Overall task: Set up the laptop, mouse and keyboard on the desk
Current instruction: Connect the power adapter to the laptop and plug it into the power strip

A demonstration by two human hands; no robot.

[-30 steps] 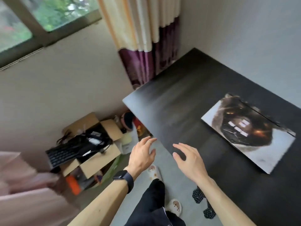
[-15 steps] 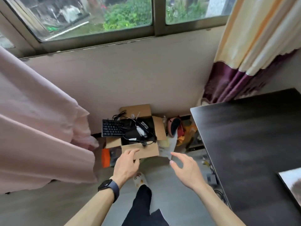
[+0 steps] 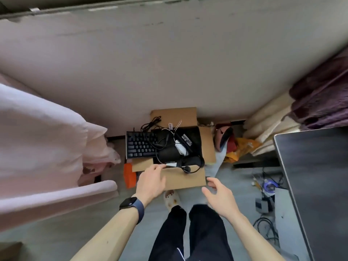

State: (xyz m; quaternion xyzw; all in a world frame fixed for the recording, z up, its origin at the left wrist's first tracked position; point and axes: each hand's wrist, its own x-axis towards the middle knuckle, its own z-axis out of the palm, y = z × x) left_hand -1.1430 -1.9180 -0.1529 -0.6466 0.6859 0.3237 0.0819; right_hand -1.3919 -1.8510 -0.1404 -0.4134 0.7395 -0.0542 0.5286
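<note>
Grey floor (image 3: 62, 240) fills the lower frame, meeting a pale wall (image 3: 169, 63) that spans the upper half. At mid-frame, against the wall's foot, sits an open cardboard box (image 3: 185, 178) with its flaps folded out. Inside it lies a tangle of black cables (image 3: 150, 122), a headset (image 3: 192, 164), a white adapter (image 3: 179, 147) and other dark gear too jumbled to tell apart; whether a mouse is among them I cannot tell. A black keyboard (image 3: 141, 146) lies across the box's left edge, half overhanging it. Just left of the box stands something orange (image 3: 129, 176). Pink fabric (image 3: 41, 140) bulges over the left of the frame, and cream-and-purple curtain (image 3: 301, 110) bunches at the right, above the dark desk (image 3: 316, 176) whose corner enters at the right edge. Loose wires (image 3: 267, 185) litter the floor beside the desk. The left hand (image 3: 151, 182), a watch (image 3: 131, 204) on its wrist, has fingers loosely spread and empty, fingertips over the box's near flap. The right hand (image 3: 219, 197) hovers open, fingers curled and apart, holding nothing, just by the box's lower right corner. Black trousers (image 3: 190, 234) and a slipper (image 3: 171, 198) show at bottom centre.
</note>
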